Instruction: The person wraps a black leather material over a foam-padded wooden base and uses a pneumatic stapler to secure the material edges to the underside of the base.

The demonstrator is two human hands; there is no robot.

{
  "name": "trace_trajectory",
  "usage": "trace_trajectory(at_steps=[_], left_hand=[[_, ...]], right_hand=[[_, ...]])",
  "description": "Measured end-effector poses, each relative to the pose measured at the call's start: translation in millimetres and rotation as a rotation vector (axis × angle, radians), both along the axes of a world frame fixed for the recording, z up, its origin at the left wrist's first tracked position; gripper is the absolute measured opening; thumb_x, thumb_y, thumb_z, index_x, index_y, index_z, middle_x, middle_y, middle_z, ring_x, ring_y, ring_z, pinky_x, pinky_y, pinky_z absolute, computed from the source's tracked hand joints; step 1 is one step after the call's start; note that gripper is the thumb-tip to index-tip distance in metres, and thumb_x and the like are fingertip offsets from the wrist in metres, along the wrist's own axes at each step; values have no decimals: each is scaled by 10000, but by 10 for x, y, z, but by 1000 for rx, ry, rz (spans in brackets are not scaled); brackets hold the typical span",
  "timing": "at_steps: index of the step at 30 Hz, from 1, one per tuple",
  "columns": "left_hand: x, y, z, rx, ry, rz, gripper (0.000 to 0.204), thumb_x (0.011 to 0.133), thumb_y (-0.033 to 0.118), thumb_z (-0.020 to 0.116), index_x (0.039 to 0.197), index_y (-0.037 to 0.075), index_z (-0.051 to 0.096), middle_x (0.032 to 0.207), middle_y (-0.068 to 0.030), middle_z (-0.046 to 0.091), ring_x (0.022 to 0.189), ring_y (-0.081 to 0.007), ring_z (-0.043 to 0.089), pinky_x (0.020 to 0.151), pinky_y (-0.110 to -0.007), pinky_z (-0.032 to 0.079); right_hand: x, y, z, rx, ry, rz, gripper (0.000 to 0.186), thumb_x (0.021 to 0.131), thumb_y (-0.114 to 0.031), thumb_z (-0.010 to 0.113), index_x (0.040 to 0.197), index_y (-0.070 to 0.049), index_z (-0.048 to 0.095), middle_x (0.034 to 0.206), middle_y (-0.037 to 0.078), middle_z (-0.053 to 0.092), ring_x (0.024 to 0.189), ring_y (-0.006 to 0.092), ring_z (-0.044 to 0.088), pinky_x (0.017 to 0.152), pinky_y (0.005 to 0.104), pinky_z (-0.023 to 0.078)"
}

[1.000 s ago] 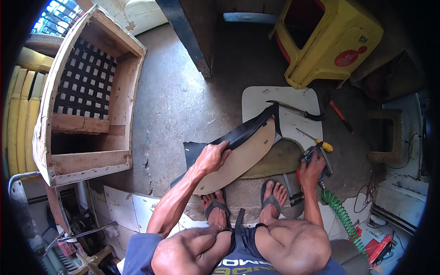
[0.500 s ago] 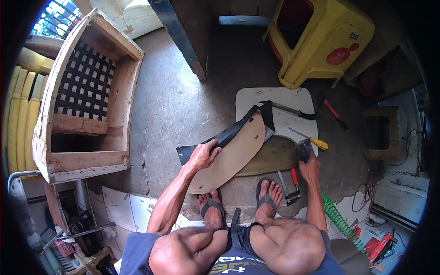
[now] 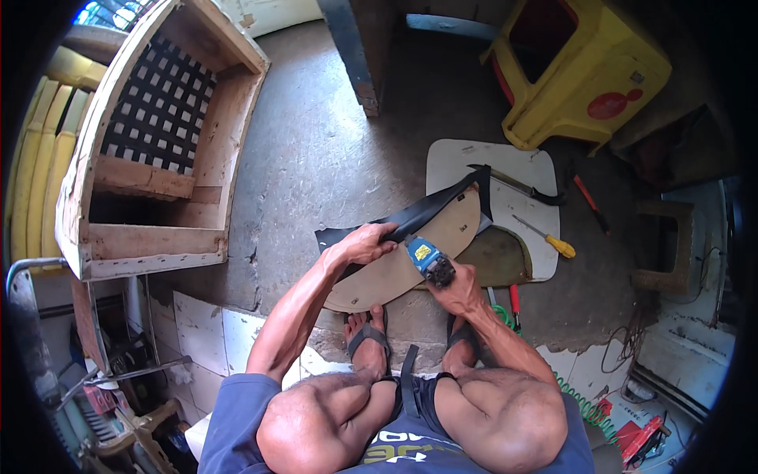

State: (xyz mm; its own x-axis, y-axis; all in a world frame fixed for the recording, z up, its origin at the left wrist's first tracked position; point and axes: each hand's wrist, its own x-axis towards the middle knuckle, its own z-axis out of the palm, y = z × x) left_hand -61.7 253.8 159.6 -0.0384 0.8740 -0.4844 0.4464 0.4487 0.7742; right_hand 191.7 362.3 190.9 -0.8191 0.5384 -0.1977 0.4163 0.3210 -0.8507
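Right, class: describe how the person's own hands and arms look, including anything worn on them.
The left hand and right hand are bare, with no gloves or watch showing. Dark blue sleeves stop around the elbows, leaving the forearms bare.

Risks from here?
The blue tool in the right hand points up close to the left hand; a slip could hurt it.

Only the left hand seems to hold the black sheet against the tan board, so it might shift.

Bare toes beside the board could be hit if the tool drops.
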Motion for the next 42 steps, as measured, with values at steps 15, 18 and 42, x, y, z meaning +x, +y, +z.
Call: trace_trajectory(at_steps=[15,18,42], left_hand=[[-109,-52,-184,48,-58,-74,511,932,187,702,1401,26,579,1218,-235,707,1133,-332,671,995,-434,503],[-109,-89,-114,3,-96,-20,584,934,219,718,1463,40,550,1292,-225,689,1195,-325,650,1039,-428,488],[-7,-199,81,-77,-201,107,431,922,255,723,1285,25,681,1037,-96,742,996,-192,651,909,-381,500]], right_hand=[[-107,-188,-323,57,-34,5,384,823,-185,791,1150,-29,665,858,272,710,848,482,705,719,512,575],[-80,-187,-281,67,-25,6,384,821,-175,783,1156,-32,663,856,273,709,850,485,702,723,514,573],[322,-149,-185,135,-61,-17,407,803,-143,775,1181,-35,672,912,260,725,896,469,715,751,507,576]])
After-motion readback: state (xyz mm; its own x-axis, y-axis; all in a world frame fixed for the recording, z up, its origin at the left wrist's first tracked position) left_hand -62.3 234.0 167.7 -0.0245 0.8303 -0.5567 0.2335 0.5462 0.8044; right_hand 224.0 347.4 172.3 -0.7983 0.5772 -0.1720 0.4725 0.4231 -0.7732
